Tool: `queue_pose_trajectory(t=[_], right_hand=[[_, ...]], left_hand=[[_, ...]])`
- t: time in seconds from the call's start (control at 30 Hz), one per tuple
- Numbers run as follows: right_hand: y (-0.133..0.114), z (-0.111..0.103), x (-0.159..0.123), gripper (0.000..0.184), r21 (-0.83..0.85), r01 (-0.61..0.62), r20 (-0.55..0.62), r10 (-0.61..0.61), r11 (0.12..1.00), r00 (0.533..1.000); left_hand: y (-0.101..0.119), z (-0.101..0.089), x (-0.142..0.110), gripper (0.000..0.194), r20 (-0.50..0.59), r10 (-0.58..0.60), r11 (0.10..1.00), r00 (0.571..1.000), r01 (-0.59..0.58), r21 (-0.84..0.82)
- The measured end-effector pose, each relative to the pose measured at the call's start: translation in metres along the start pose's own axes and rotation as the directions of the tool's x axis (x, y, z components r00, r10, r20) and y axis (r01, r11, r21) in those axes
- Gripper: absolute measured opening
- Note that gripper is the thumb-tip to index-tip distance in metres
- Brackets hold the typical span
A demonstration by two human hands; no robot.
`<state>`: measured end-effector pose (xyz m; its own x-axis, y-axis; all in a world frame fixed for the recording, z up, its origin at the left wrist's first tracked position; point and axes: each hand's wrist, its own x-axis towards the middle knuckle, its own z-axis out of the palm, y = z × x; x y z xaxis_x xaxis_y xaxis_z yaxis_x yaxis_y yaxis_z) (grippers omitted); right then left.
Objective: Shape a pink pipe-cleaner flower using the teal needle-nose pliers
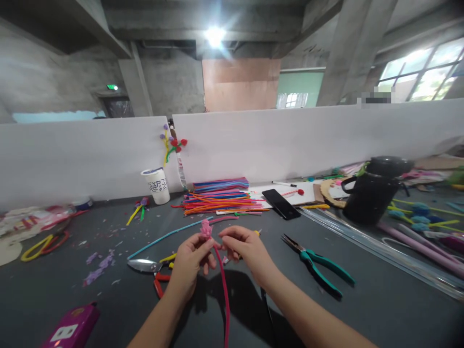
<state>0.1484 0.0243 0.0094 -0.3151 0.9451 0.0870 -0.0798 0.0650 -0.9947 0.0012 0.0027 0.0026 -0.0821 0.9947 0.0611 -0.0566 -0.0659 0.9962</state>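
My left hand [190, 263] pinches a pink pipe cleaner [225, 295] just under the fuzzy pink coil at its top [206, 228]. My right hand [243, 247] is closed on the same pipe cleaner from the right, fingertips meeting the left hand's. The long stem hangs down between my forearms, above the dark grey table [377, 295]. Scissors with red and yellow handles [152, 270] lie just left of my left hand.
Teal-handled pliers [317, 263] lie to the right. Behind the hands lie a stack of coloured pipe cleaners [221, 198], a black phone [281, 204], a white cup [156, 185] and a black kettle [373, 191]. A white partition [290, 140] backs the table. A magenta box [70, 328] sits near left.
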Motion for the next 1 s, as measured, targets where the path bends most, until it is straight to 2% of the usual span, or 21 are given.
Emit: queue_pose_trajectory(t=[0.27, 0.4, 0.57, 0.7, 0.83, 1.0], right_hand=[[-0.009, 0.005, -0.004, 0.006, -0.142, 0.12, -0.035, -0.126, 0.983, 0.991], [-0.011, 0.005, -0.005, 0.006, -0.151, 0.14, -0.049, -0.149, 0.979, 0.988], [-0.007, 0.003, -0.005, 0.016, -0.021, 0.029, 0.052, -0.028, 0.999, 0.998], [-0.007, -0.001, -0.003, 0.026, 0.063, -0.072, 0.149, 0.062, 0.995, 0.987], [-0.007, -0.009, 0.0, 0.033, 0.052, -0.148, 0.239, 0.131, 0.988, 0.962], [-0.008, -0.019, 0.001, 0.024, -0.007, -0.246, 0.342, 0.234, 0.969, 0.91]], left_hand=[[0.003, 0.002, -0.003, 0.033, 0.077, -0.03, 0.989, 0.997, 0.041, -0.139], [0.001, 0.001, -0.003, 0.034, 0.097, -0.03, 0.989, 0.995, 0.044, -0.142], [0.001, 0.0, -0.004, 0.031, 0.116, -0.016, 0.992, 0.993, 0.03, -0.123], [0.004, -0.002, -0.003, 0.027, 0.131, -0.007, 0.997, 0.991, 0.017, -0.075], [0.008, -0.002, -0.003, 0.021, 0.181, -0.031, 0.999, 0.983, 0.029, 0.013], [0.01, 0.0, -0.005, 0.009, 0.24, -0.054, 0.992, 0.969, 0.025, 0.122]])
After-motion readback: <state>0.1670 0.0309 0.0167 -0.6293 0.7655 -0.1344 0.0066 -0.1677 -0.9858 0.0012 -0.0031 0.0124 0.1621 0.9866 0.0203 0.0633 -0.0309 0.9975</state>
